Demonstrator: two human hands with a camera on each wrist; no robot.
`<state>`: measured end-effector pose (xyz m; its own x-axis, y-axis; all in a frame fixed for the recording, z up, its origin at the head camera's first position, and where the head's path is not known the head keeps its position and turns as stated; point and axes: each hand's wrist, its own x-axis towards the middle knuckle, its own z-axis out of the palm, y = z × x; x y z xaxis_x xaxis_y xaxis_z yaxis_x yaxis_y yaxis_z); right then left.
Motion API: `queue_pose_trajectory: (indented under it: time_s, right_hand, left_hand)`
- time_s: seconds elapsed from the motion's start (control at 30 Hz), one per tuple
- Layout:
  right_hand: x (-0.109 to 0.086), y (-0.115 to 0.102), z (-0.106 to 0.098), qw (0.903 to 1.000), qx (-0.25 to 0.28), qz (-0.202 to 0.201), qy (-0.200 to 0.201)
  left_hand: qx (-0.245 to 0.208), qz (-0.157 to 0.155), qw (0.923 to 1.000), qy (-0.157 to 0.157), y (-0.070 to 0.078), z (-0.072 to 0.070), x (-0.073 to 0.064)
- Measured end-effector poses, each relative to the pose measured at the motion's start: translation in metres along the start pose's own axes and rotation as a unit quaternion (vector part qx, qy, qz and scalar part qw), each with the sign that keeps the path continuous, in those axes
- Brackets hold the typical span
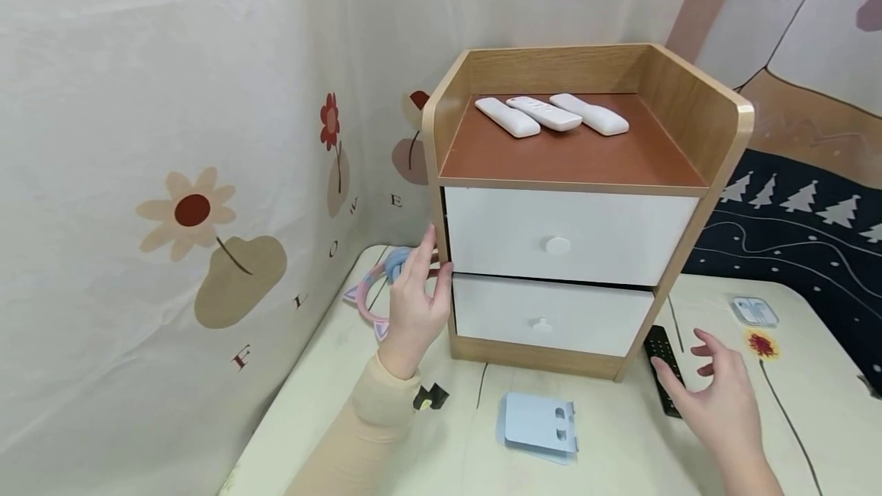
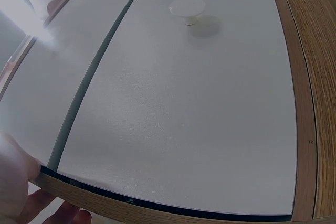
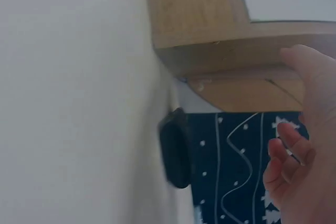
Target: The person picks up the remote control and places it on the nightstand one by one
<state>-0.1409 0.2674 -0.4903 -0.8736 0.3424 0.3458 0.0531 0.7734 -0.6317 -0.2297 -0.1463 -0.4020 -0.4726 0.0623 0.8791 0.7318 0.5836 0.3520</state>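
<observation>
A small wooden cabinet (image 1: 558, 70) with a white upper drawer (image 1: 503, 228) and a white lower drawer (image 1: 496, 316) stands upright; each drawer has a round white knob. My left hand (image 1: 419, 308) rests against its left side, fingers fairly straight along the panel and thumb at the front edge. The left wrist view shows that thumb beside the gap between the drawers. My right hand (image 1: 723, 400) hovers to the right of the cabinet with fingers loosely bent, holding nothing. Nearest to it lies a black remote control (image 1: 661, 354), which the thumb partly overlaps in the head view.
Three white remote controls (image 1: 506, 117) lie on the cabinet's brown top. In front sits a light-blue folded stand (image 1: 537, 423). A pink and blue cat-ear headset (image 1: 372, 293) is behind my left hand; a small clear case (image 1: 754, 311) lies at the right. Patterned fabric walls stand behind.
</observation>
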Motion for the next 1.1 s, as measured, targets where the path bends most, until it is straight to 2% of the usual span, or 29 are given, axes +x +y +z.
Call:
queue_pose_trajectory:
  time_s: [0.2, 0.43, 0.5, 0.7, 1.1]
  right_hand:
    - [-0.001, 0.012, 0.008, 0.9977, -0.034, 0.028, -0.052]
    - [0.004, 0.023, 0.013, 0.9861, -0.047, 0.115, -0.11]
    - [0.005, 0.028, 0.016, 0.9822, -0.053, 0.128, -0.127]
    - [0.004, 0.04, 0.023, 0.9786, -0.068, 0.12, -0.153]
    - [0.005, 0.045, 0.027, 0.9799, -0.103, 0.089, -0.146]
  left_hand:
    - [-0.003, -0.004, 1.0, -0.004, -0.001, 0.001, 0.0]
    - [0.002, -0.008, 0.9999, -0.007, -0.001, -0.001, 0.001]
    - [0.003, -0.007, 1.0, -0.006, -0.001, -0.001, 0.001]
    - [0.005, 0.005, 1.0, 0.002, 0.0, 0.0, 0.001]
    - [0.005, 0.005, 1.0, 0.004, -0.001, 0.001, 0.0]
